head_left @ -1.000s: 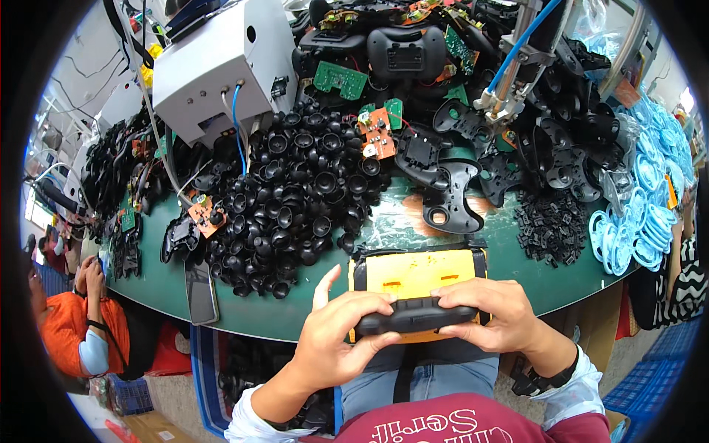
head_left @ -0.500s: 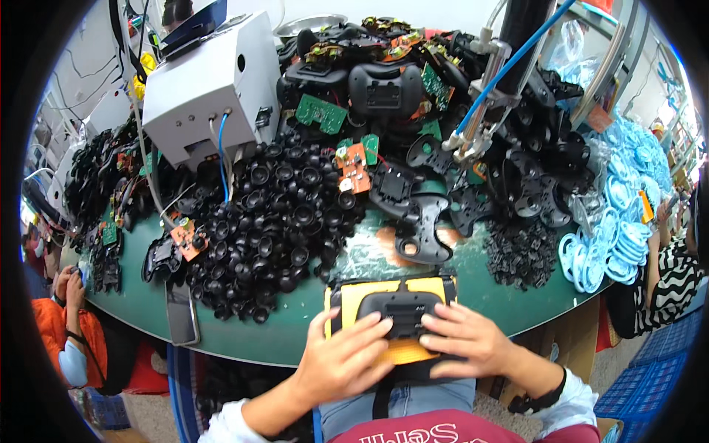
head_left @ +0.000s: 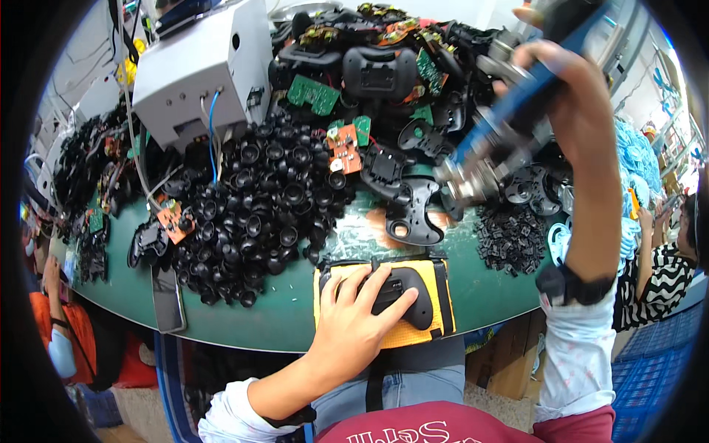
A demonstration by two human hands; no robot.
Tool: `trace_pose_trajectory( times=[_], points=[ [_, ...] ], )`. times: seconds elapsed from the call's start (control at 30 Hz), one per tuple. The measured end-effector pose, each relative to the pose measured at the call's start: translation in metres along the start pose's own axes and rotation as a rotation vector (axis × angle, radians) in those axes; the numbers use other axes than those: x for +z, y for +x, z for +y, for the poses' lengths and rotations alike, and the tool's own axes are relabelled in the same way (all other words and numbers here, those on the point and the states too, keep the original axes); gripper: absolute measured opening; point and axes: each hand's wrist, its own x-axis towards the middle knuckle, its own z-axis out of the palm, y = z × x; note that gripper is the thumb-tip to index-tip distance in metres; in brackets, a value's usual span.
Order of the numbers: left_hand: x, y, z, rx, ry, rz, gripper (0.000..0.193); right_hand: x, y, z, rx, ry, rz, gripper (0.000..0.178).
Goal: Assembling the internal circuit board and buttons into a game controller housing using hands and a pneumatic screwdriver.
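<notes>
A black game controller (head_left: 421, 299) lies back side up on a yellow pad (head_left: 442, 325) at the table's front edge. My left hand (head_left: 351, 310) rests over its left half, fingers on the far side and thumb across the near part, gripping it against the pad. Raised at the upper right, my right hand (head_left: 572, 81) is wrapped round a hanging power screwdriver (head_left: 509, 111) with a black body, a blue hose and a metal tip. The tool is blurred by motion, its tip tilted down toward the left, above the table and apart from the controller.
A heap of black thumbstick caps (head_left: 255, 199) spreads left of the pad, with a phone (head_left: 169, 299) beside it. A grey machine box (head_left: 196, 81) stands behind. Controller shells (head_left: 415, 214), small black parts (head_left: 509, 240) and light-blue rings (head_left: 635, 151) lie across the table. Other people sit at both sides.
My right hand has left the controller and gone up to the hanging screwdriver, which is now tilted. My left hand has moved further over the controller, which is turned slightly.
</notes>
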Motion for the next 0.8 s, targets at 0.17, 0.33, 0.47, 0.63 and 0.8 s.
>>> trace_pose_trajectory(
  times=[0.17,0.33,0.47,0.63,0.8],
  points=[
    [0.009,-0.004,0.001,-0.006,-0.067,0.041,0.056,0.093,-0.062,-0.044,0.204,0.278,-0.13,0.041],
    [0.01,-0.014,-0.002,-0.044,-0.062,0.049,0.053,0.039,-0.082,-0.067,0.277,0.329,-0.477,0.023],
    [0.012,-0.012,0.0,-0.035,-0.098,0.064,0.052,0.035,-0.066,-0.078,0.311,0.323,-0.709,0.014],
    [0.013,-0.013,-0.001,-0.039,-0.105,0.051,0.052,0.036,-0.054,-0.09,0.197,0.244,-0.843,0.015],
    [0.011,-0.011,0.001,-0.036,-0.126,0.053,0.052,0.051,-0.071,-0.076,0.084,0.223,-0.743,0.015]
  ],
)
